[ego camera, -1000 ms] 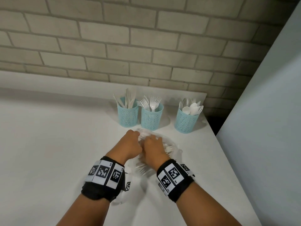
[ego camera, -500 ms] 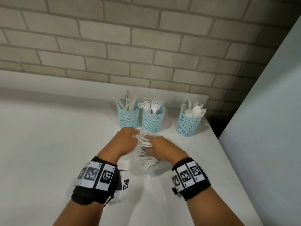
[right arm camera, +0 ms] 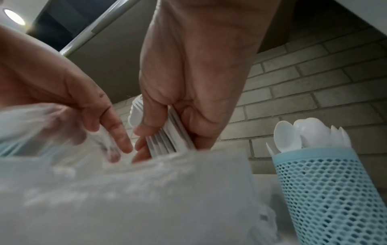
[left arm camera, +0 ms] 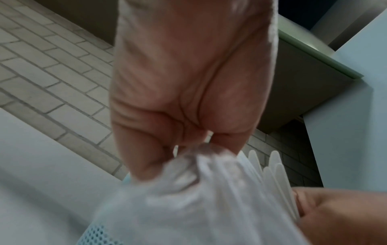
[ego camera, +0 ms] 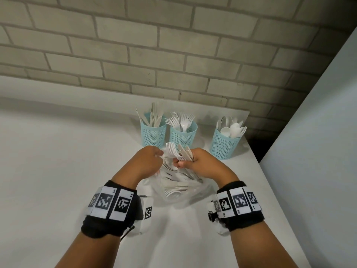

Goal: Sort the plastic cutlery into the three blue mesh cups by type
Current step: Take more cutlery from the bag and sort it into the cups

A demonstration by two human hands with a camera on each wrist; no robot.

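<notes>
Three blue mesh cups stand at the back of the white table: the left cup with knives, the middle cup with forks, the right cup with spoons. In front of them lies a clear plastic bag with more white cutlery inside. My left hand pinches the bag's rim and holds it up. My right hand grips a bundle of forks, their tines pointing up toward the cups. In the right wrist view the stacked handles sit between thumb and fingers.
A brick wall runs behind the cups. A pale blue panel rises on the right, just past the table's right edge. The table stretches bare to the left.
My right hand has drawn a bundle of forks up out of the bag. My left hand has lifted the bag's rim. Both hands have risen slightly toward the cups.
</notes>
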